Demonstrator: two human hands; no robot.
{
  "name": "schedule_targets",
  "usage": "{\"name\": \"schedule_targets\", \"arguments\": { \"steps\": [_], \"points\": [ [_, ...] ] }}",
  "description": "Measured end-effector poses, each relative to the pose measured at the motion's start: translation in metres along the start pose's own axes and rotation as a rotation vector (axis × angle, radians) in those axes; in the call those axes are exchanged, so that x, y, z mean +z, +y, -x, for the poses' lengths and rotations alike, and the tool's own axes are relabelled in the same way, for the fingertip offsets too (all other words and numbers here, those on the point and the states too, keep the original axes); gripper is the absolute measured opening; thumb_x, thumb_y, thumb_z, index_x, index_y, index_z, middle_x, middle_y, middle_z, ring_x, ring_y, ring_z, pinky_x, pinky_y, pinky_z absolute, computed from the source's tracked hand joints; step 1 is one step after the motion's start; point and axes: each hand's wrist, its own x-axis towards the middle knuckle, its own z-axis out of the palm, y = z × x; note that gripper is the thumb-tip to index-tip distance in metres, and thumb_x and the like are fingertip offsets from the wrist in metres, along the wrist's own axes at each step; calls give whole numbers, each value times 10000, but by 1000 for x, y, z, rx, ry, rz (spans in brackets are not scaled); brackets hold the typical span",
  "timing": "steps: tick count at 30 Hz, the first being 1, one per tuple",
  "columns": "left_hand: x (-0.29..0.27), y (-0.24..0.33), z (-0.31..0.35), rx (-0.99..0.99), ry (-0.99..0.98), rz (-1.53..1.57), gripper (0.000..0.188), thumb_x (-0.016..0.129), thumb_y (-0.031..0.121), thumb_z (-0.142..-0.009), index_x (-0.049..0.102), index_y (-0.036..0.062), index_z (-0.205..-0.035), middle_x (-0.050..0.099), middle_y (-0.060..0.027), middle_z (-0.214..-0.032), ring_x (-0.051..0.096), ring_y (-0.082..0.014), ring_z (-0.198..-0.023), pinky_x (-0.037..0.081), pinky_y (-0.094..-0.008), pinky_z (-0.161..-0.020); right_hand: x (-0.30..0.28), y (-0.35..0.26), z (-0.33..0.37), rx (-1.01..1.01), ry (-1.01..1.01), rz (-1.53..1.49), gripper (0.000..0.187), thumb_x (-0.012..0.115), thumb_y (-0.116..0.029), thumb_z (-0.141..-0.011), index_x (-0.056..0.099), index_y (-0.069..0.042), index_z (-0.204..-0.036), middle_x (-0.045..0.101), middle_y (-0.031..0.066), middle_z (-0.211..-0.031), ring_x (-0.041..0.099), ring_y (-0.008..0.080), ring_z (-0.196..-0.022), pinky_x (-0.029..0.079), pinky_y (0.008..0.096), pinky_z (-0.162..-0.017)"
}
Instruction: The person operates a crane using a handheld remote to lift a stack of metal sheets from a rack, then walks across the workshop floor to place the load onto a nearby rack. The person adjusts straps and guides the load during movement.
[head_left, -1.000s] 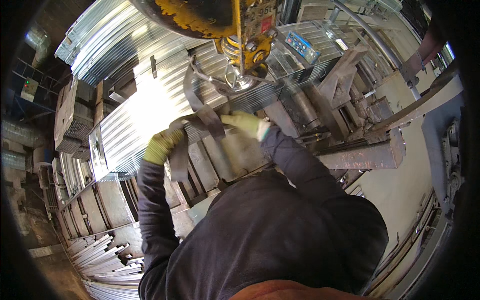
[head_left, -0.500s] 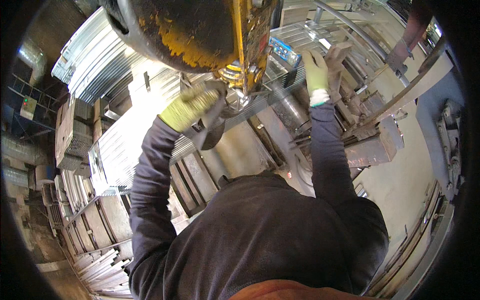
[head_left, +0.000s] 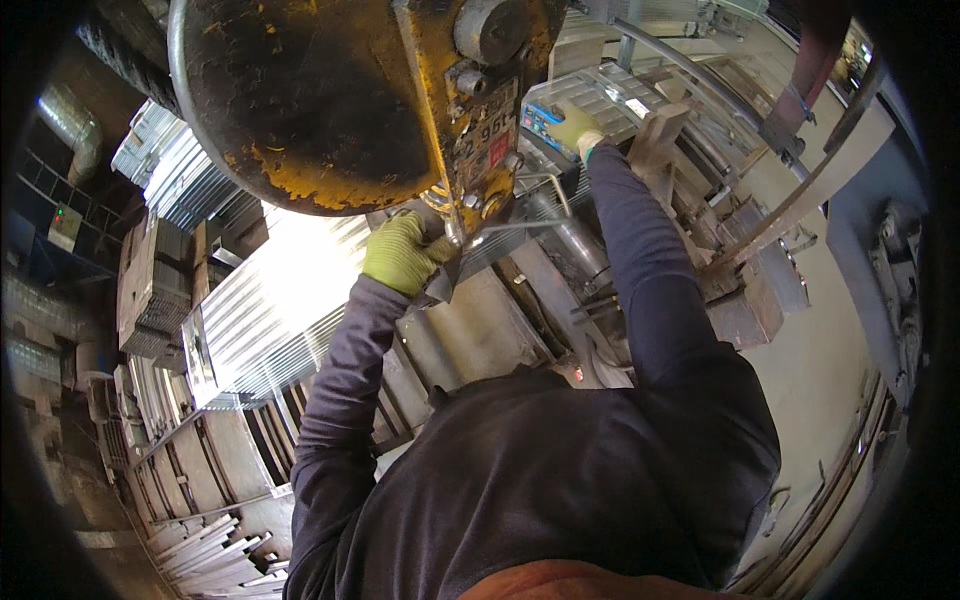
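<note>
My left hand [head_left: 400,256], in a yellow-green glove, is closed around a grey bent metal piece [head_left: 442,286] below the head of a large yellow-and-black machine [head_left: 445,120]. Part of the piece is hidden by the glove and the machine head. Farther right, my right hand [head_left: 574,128], in a paler glove, reaches over a blue box with buttons [head_left: 541,114]. Its fingers stretch out onto the box's face, touching it or just over it. The machine's big round dark cover [head_left: 300,100] hangs above my left hand.
Shiny ribbed metal sheets [head_left: 290,310] lie left of the machine. Brown stacked bars [head_left: 155,290] stand beyond them. A thin bent rod [head_left: 545,190] crosses near the machine head. Right of my arm are a rusty metal block [head_left: 745,318] and a curved rail [head_left: 810,215].
My left hand has moved right with the metal piece, in under the machine head. My right hand has shifted left from beside the blue box onto it. The view has tilted slightly, showing more machine.
</note>
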Motion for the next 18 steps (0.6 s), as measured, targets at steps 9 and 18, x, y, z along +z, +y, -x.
{"name": "schedule_targets", "arguments": {
  "steps": [9, 18],
  "points": [
    [54, -70, -26, -87, 297, 542, 225, 693, 136, -973, 709, -13, -1141, 776, -164, -968, 728, -267, -853, 554, -378, -785, 12, 37, -25, -122, -186, -18, 878, 837, -230, -706, 517, -79, -1510, 670, 248, -1366, 654, 401, -1254, 508, 423, -1041],
    [68, -169, -35, 368, 234, -185, 164, 632, 115, -963, 710, -1, -1049, 748, -174, -903, 718, -310, -809, 576, -419, -734, 24, 9, -13, 95, 7, 240, 808, 842, -443, -752, 589, -130, -1452, 705, 216, -1310, 658, 409, -1238, 514, 505, -1039]
  ]
}}
